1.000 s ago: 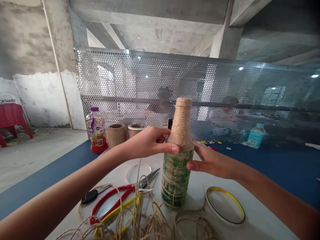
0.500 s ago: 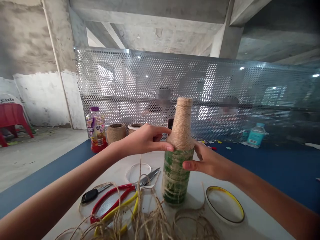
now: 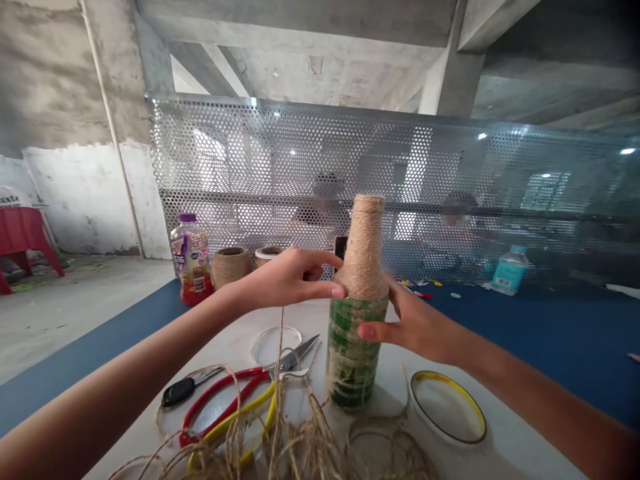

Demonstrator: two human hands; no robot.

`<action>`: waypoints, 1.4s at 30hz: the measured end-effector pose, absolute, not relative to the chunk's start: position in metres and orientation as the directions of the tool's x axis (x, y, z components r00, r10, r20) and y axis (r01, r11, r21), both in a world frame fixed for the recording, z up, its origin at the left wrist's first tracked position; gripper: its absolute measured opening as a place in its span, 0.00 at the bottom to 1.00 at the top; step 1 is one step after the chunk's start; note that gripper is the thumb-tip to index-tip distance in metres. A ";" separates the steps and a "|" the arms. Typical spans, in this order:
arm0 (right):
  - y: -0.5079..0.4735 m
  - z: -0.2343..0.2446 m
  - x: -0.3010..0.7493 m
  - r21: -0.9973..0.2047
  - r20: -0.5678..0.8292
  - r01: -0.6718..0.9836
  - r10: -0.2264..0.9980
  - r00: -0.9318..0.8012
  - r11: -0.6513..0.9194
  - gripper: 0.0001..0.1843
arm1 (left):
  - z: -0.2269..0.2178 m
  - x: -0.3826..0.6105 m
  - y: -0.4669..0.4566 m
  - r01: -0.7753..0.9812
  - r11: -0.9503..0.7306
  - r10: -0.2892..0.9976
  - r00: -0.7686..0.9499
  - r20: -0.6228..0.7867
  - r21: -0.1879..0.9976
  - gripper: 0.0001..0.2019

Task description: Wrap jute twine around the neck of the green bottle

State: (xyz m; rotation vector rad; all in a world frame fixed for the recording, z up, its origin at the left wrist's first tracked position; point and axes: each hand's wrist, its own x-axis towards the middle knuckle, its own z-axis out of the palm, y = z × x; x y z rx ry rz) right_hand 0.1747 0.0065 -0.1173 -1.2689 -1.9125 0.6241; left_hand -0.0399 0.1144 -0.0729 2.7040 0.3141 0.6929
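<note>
A green glass bottle point(image 3: 353, 347) stands upright on the white board, its neck and shoulder closely wrapped in jute twine. My right hand point(image 3: 417, 320) grips the bottle's right side, thumb across the front and fingers behind it. At the left shoulder, the thumb and forefinger of my left hand point(image 3: 287, 277) are closed around the twine against the wrapping's lower edge. A strand of twine point(image 3: 281, 340) hangs beneath that hand to a loose tangle of twine point(image 3: 315, 443) in front. Scissors point(image 3: 225, 400) with red and yellow handles lie open left of the bottle.
A yellow-lined tape ring point(image 3: 415, 407) lies right, a black-handled tool point(image 3: 179, 392) left. Behind stand a purple-capped drink bottle point(image 3: 193, 263), twine-wrapped containers point(image 3: 233, 268) and a blue-labelled bottle point(image 3: 510, 270). A perforated metal screen point(image 3: 250, 167) closes off the far edge; people sit beyond.
My right thumb has slid slightly left across the front of the bottle. My left hand stays at the shoulder, and the bottle stands almost unmoved.
</note>
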 end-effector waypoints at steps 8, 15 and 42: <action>0.009 -0.102 0.197 -0.658 0.205 0.618 0.892 -0.403 0.431 0.47 | -0.078 -0.035 0.117 0.128 -0.923 0.287 0.859 0.424 0.364 0.25; 0.005 -0.113 0.180 -0.579 0.342 0.750 0.930 -0.133 0.320 0.40 | -0.075 -0.036 0.116 0.145 -0.935 0.289 0.841 0.458 0.324 0.22; 0.011 -0.109 0.187 -0.761 0.311 0.454 0.875 -0.371 0.464 0.37 | -0.077 -0.036 0.120 0.175 -0.914 0.334 0.836 0.434 0.366 0.29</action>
